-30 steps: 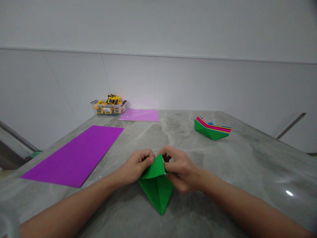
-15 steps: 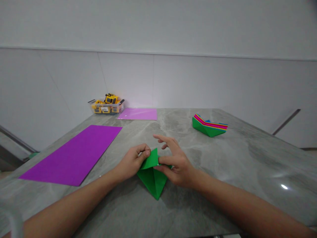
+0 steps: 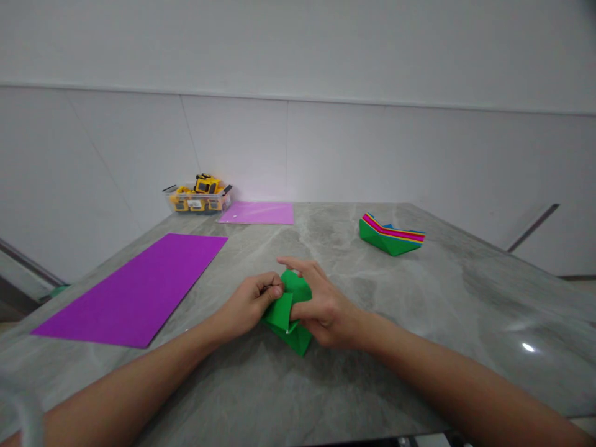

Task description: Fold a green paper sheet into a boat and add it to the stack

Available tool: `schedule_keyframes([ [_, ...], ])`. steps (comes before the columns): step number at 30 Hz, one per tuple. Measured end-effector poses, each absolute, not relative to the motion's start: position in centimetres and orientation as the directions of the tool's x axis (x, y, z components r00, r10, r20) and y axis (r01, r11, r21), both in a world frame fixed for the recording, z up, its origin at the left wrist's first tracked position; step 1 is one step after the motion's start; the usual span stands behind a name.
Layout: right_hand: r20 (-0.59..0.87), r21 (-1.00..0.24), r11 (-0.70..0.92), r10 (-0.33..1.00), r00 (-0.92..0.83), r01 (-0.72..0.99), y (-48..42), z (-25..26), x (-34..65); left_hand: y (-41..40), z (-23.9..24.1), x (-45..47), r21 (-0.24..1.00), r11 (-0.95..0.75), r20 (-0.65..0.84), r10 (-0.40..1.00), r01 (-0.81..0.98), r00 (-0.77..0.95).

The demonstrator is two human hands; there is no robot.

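Observation:
A piece of folded green paper is held above the grey table near its front, partly covered by my fingers. My left hand pinches its left side between thumb and curled fingers. On the right side, my right hand grips the paper, with thumb and a finger at an opened fold and another finger stretched over the top. The paper's lower corner points down toward me. Farther right stands a folded paper boat, green below with pink, yellow and blue stripes along its rim.
A large purple sheet lies on the marbled table at left. Behind it are a lilac sheet and a clear plastic box of yellow toy vehicles. A white wall rises behind the table.
The green paper has tilted, and its fold now gapes wider at the top. My right hand has shifted slightly left, farther into the fold. My left hand keeps its pinch.

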State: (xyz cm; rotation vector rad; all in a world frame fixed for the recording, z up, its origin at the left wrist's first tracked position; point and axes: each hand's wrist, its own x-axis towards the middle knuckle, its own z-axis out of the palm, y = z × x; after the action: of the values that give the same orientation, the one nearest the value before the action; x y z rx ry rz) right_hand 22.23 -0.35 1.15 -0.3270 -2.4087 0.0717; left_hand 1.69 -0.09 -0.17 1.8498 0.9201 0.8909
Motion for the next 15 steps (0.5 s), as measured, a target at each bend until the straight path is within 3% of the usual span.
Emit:
schedule_keyframes([
  [6,0.613,-0.027,0.965,0.224,-0.758,0.263,-0.5,1.4,22.1,-0.2,-0.2,1.6,0.840,-0.476,0.324,0.826,0.262,0.462],
  [9,0.662,-0.017,0.929,0.288,-0.692,0.370,-0.5,1.0,22.0,0.0,0.1,1.4,0.798,-0.510,0.400,0.847,0.322,0.349],
  [11,0.738,-0.126,0.857,0.417,-0.530,0.499,-0.1,0.5,22.0,0.2,0.5,1.2,0.797,-0.474,0.433,0.881,0.374,0.193],
  [13,0.747,-0.367,0.744,0.593,-0.300,0.558,0.7,-0.2,22.1,0.4,0.8,1.0,0.804,-0.420,0.456,0.890,0.421,0.016],
  [15,0.631,-0.630,0.642,0.751,-0.193,0.437,1.5,-1.0,22.2,0.6,0.8,0.8,0.797,-0.388,0.479,0.873,0.463,-0.093],
])
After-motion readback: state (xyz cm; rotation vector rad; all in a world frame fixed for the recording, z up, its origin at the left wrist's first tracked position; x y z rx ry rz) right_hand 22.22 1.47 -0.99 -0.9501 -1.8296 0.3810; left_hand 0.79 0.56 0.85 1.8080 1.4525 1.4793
